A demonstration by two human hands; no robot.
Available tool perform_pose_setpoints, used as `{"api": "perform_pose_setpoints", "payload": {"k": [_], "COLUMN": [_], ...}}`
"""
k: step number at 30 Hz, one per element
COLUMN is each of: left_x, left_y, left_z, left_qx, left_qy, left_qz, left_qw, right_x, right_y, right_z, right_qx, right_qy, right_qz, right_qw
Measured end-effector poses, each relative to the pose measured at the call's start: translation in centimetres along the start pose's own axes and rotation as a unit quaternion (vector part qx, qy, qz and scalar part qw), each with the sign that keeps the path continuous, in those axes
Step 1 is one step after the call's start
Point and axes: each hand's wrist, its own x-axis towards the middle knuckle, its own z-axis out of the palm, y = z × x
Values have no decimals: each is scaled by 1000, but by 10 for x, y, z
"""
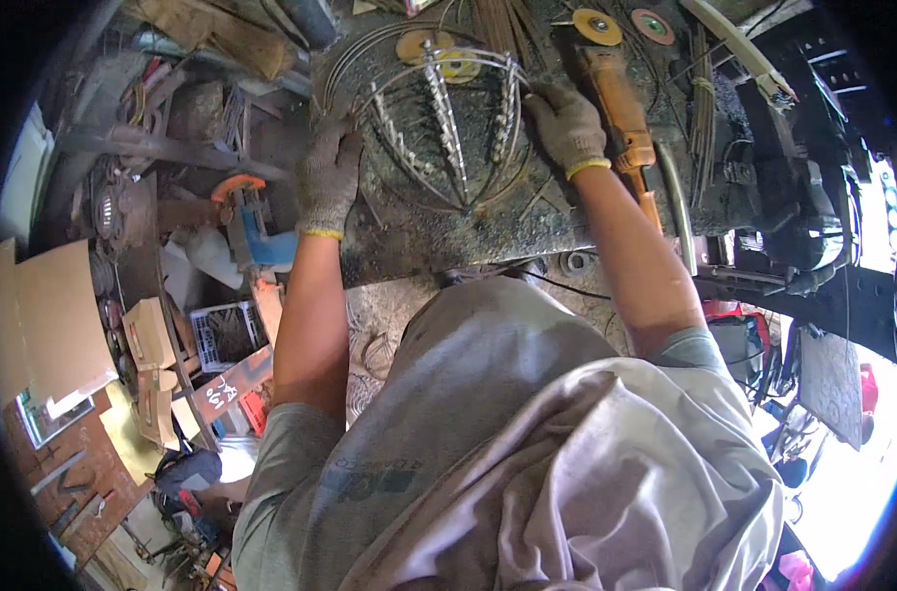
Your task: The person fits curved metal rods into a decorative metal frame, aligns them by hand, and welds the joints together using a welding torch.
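A round metal wire frame (455,128) stands on the dark workbench (409,246), with a ring on top and curved ribs meeting near the bench's front. Its three ribs carry rows of small, shiny, leaf-like pieces. My right hand (569,126), in a grey knit glove with a yellow cuff, is closed at the right side of the frame's ring. In a matching glove, my left hand (330,182) rests at the bench's left edge, apart from the frame. Its thumb stands away from the fingers, which are partly in shadow; I see nothing held in it.
An orange angle grinder (616,108) lies right of my right hand, beside a curved metal tube (677,202). Grinding discs (598,27) and bundled thin rods (702,128) lie farther back. Left of the bench are a blue power tool (261,231) and a white crate (227,335).
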Motion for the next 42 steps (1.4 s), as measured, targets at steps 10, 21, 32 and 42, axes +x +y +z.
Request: {"api": "perform_pose_setpoints", "payload": {"k": [10, 21, 32, 42], "left_x": [5, 26, -36, 19], "left_y": [34, 86, 19, 93], "left_z": [-21, -43, -18, -76], "left_qx": [-102, -297, -132, -147], "left_qy": [75, 49, 82, 80], "left_qz": [25, 81, 0, -69], "left_qw": [992, 950, 988, 984], "right_x": [1, 10, 62, 0], "right_y": [-23, 56, 160, 71], "right_z": [-45, -124, -102, -137], "right_qx": [77, 217, 369, -81], "right_qy": [91, 199, 135, 245], "right_qz": [-74, 97, 372, 226], "right_qw": [990, 951, 841, 939]}}
